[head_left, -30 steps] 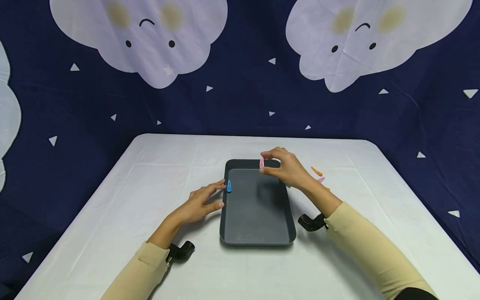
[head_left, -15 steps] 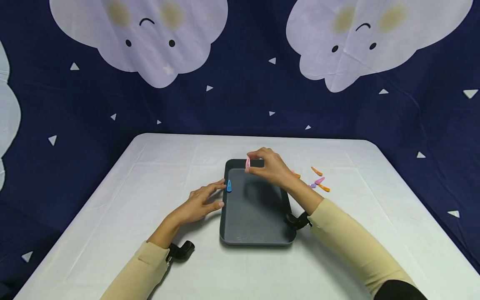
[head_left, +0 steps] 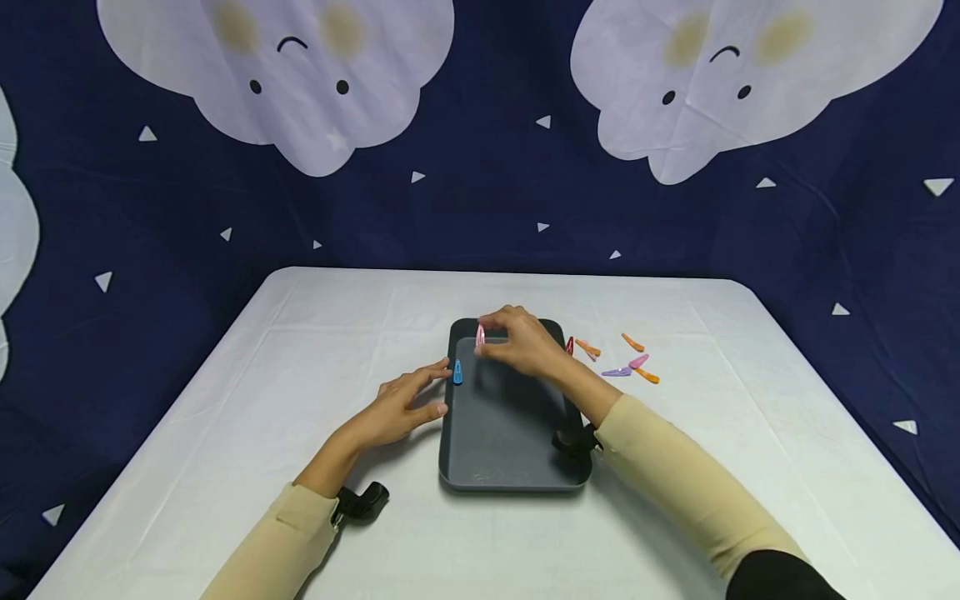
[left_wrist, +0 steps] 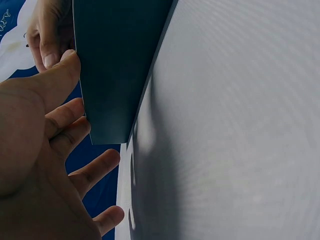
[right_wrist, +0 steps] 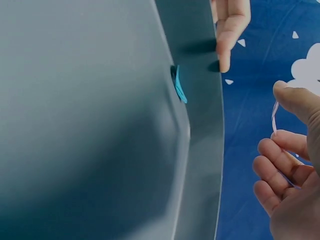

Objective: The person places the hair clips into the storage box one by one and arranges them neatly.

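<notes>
Over the far left part of a dark grey tray point(head_left: 517, 450), my right hand point(head_left: 525, 343) pinches a pink snap hair clip point(head_left: 480, 335) between thumb and fingertip. The right wrist view has the same pink clip point(right_wrist: 274, 118) edge-on, above the tray's rim. A blue hair clip point(head_left: 457, 372) lies inside the tray by its left wall. My left hand point(head_left: 399, 407) touches the tray's left rim with fairly straight fingers. In the left wrist view its thumb and fingertips rest on the outer wall point(left_wrist: 112, 90).
Right of the tray, several hair clips lie on the white table point(head_left: 337, 333): orange point(head_left: 633, 342), purple point(head_left: 617, 372), pink point(head_left: 640, 362) and others. A dark red clip point(head_left: 569, 345) is by the tray's right rim. A patterned dark blue cloth point(head_left: 480, 225) hangs behind.
My right hand has moved left across the tray and slightly lower, holding the pink hair clip, uncovering more clips at the right. My left hand has stayed at the rim.
</notes>
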`<state>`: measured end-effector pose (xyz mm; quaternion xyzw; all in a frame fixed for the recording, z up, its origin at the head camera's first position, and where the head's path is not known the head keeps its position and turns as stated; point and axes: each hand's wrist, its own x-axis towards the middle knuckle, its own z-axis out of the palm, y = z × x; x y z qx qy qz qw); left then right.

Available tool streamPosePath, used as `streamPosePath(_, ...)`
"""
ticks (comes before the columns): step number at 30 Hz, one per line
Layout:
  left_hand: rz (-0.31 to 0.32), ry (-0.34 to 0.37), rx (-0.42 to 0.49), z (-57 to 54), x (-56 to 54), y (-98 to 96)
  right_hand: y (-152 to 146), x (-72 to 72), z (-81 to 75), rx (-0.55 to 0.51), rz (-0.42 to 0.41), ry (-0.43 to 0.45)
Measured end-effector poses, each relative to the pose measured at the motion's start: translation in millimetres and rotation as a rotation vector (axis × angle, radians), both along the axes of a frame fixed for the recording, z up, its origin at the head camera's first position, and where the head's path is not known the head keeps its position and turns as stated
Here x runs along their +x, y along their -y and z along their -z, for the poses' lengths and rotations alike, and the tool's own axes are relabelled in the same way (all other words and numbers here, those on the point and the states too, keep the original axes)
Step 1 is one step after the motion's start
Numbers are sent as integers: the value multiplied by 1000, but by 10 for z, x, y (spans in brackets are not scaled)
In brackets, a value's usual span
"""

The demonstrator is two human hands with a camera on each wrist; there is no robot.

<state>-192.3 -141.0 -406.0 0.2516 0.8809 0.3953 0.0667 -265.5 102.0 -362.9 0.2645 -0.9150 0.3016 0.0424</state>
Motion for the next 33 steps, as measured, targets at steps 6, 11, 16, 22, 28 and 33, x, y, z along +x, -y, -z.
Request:
streamPosePath(6,5,1,-2,-2,1,2,51,-12,56,40,-16,38)
streamPosePath(11,10,-6,-7,-10,2,-1,85,-16,97,75,-29,54)
streamPosePath(16,15,-17,-1,-12,2,-9,114,-26,144,106,-42,69)
streamPosePath(22,12,-7,-4,-10,5,-8,155,-35,188,107,-56,93)
streamPosePath(28,14,1,-5,-3,0,1,185,-43,233,128,-59,89)
streamPosePath(33,22,-16,-1,-1,5,1,198,-55,293,148,-68,78)
